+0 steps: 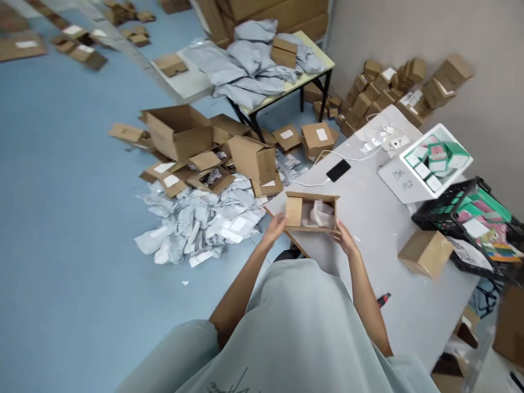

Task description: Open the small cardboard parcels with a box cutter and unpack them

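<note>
A small open cardboard box [293, 212] is held at the near-left edge of the white table. My left hand [275, 228] grips its left end, and my right hand [345, 238] grips the lower right corner. Inside the box lies crumpled translucent plastic packaging [322, 214]; whatever it may wrap cannot be made out. One tan flap covers the box's left part. Beyond the box a black phone [338, 171] lies on the table with a white cable plugged in. Beside my right forearm is a red and black box cutter [383, 299], partly hidden.
On the white table [368, 218] stand a closed carton [426, 254], a white bin [399, 177] of small boxes and a black crate [434, 215]. Grey mailer bags [196, 224] and opened cartons [176, 131] cover the floor to the left. Another table [303, 82] holds grey parcels.
</note>
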The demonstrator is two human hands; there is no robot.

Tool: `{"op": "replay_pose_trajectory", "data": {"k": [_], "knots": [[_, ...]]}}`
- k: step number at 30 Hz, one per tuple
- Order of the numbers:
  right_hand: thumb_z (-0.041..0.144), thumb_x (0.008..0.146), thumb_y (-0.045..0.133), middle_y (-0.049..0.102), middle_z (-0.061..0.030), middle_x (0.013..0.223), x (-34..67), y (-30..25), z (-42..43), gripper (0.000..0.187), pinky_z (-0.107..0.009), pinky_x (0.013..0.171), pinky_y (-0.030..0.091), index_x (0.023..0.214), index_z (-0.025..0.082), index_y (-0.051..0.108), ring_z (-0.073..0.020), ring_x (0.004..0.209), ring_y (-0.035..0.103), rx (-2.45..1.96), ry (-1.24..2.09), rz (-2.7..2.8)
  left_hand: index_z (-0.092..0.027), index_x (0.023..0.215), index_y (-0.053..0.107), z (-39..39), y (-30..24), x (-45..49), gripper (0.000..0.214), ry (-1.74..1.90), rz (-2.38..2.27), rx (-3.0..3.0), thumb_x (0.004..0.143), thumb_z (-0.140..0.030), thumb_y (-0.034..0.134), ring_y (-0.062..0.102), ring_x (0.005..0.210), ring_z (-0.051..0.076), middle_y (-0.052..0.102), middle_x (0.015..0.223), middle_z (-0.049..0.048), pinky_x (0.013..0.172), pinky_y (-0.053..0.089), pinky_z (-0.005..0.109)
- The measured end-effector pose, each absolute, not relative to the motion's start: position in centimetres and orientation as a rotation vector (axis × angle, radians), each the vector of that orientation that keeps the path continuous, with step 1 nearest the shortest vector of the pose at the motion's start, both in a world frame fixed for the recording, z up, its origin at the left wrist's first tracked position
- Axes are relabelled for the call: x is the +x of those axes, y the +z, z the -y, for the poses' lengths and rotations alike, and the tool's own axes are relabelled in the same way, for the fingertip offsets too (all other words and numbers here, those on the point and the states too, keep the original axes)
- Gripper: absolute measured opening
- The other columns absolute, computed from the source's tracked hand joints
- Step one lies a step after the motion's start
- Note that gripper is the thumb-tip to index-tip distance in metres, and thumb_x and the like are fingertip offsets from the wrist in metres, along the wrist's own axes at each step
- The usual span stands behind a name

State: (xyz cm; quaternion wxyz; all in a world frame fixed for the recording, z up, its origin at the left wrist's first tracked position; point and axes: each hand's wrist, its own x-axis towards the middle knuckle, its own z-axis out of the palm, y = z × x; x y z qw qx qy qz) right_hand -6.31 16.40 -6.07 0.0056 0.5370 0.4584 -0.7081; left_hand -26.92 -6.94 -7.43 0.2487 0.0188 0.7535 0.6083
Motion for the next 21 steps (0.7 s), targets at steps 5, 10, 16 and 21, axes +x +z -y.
{"op": "replay_pose_trajectory", "data": {"k": [5, 10, 16, 21], "knots": [[0.069, 0.075, 0.092, 0.080, -0.0149, 0.142, -8.1, -4.7, -13.0, 0.076, -0.042, 0.107, 0.060, 0.132, 0.021, 0.076, -0.0346, 0.131, 0.074, 1.404, -2.214, -1.733, -0.018, 0.124, 0.081, 8.9, -7.8, -26.8, 0.063, 1.618, -1.933, 0.039, 0.071, -0.047, 0.098, 0.078, 0.121, 0.037, 0.082, 0.130, 0.0191, 0.115, 0.061, 0.055], [0.068, 0.084, 0.090, 0.078, -0.0145, 0.149, -14.5, -1.2, -9.9, 0.076, -0.049, 0.113, 0.061, 0.144, 0.023, 0.076, -0.0374, 0.131, 0.075, 1.187, -2.271, -1.903, -0.019, 0.145, 0.074, 14.7, -4.7, -30.4, 0.076, 1.674, -2.122, 0.093, 0.077, -0.045, 0.096, 0.069, 0.141, 0.039, 0.073, 0.148, 0.0193, 0.129, 0.049, 0.057], [0.070, 0.097, 0.079, 0.063, -0.0091, 0.170, -34.6, 3.0, -6.9, 0.081, -0.051, 0.127, 0.054, 0.164, 0.028, 0.062, -0.0310, 0.155, 0.063, 0.522, -2.588, -1.910, -0.013, 0.158, 0.059, 21.5, 2.6, -46.1, 0.084, 2.011, -2.313, 0.098, 0.091, -0.052, 0.092, 0.063, 0.151, 0.037, 0.062, 0.166, 0.0223, 0.129, 0.050, 0.052], [0.070, 0.105, 0.070, 0.059, -0.0161, 0.171, -43.9, 4.6, -4.2, 0.078, -0.052, 0.128, 0.051, 0.163, 0.019, 0.060, -0.0299, 0.156, 0.062, 0.569, -2.620, -1.782, -0.008, 0.168, 0.040, 25.8, 5.1, -55.3, 0.072, 2.325, -2.565, -0.444, 0.114, -0.048, 0.066, 0.040, 0.171, 0.033, 0.034, 0.184, 0.0295, 0.137, 0.037, 0.048]]}}
